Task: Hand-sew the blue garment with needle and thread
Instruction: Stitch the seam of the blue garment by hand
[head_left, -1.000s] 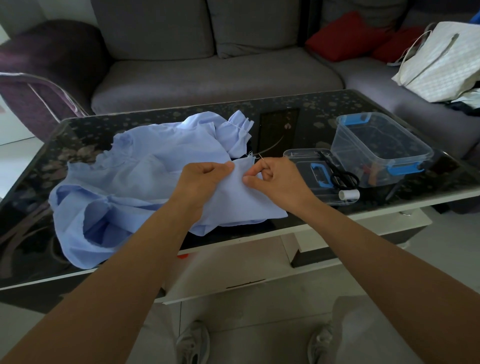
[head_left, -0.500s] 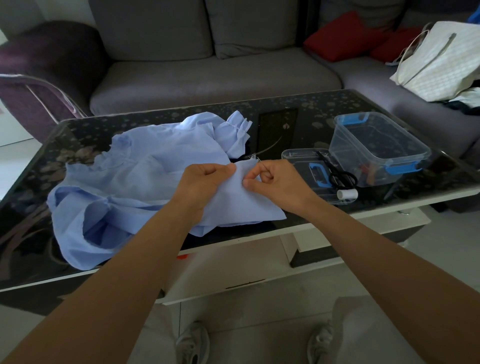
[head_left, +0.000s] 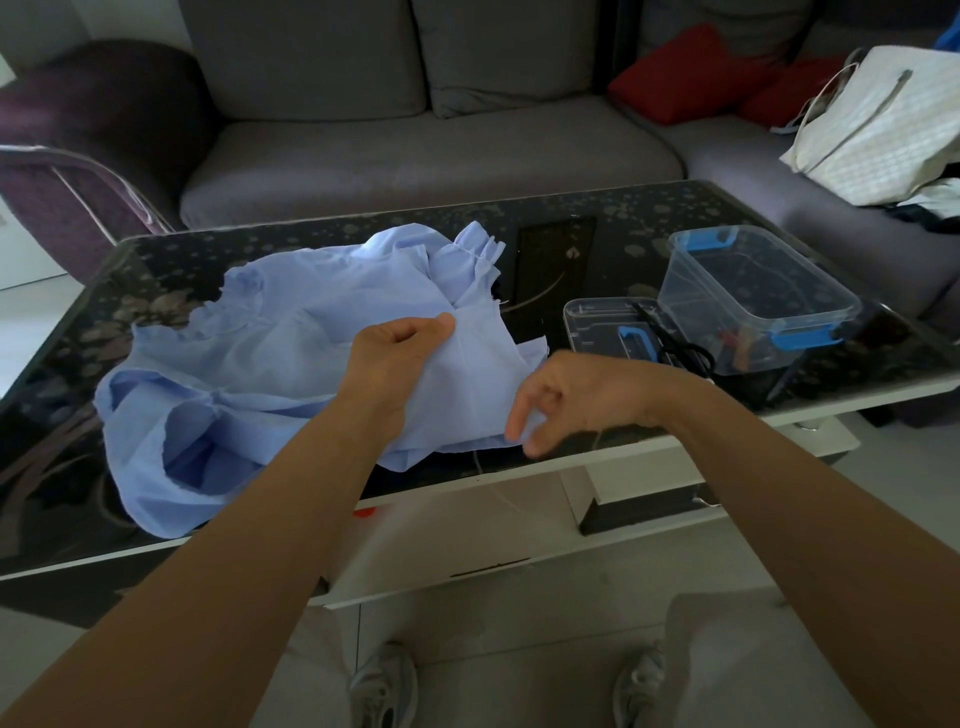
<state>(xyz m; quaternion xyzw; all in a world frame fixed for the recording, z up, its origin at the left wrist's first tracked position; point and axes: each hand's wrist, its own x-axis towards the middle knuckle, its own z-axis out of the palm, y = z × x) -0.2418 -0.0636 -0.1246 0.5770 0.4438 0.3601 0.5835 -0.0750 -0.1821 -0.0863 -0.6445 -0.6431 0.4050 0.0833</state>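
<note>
The light blue garment (head_left: 270, 364) lies crumpled across the black glass table (head_left: 597, 249). My left hand (head_left: 400, 353) grips a fold of it and holds a flap up off the table. My right hand (head_left: 566, 400) hovers at the flap's near right edge, fingers curled downward with the fingertips by the cloth. No needle shows in either hand. A thin pale thread (head_left: 498, 488) hangs in a loop below the flap, over the table's front edge.
A clear box with blue clips (head_left: 753, 291) stands at the right, and its lid (head_left: 602, 327) lies beside it with black scissors (head_left: 680, 348) on it. A grey sofa (head_left: 415, 145) with red cushions (head_left: 691, 73) and a white bag (head_left: 883, 119) stands behind.
My right hand left the flap's top edge, where it pinched next to the left thumb, and dropped toward me to the flap's lower right edge. My left hand kept its hold.
</note>
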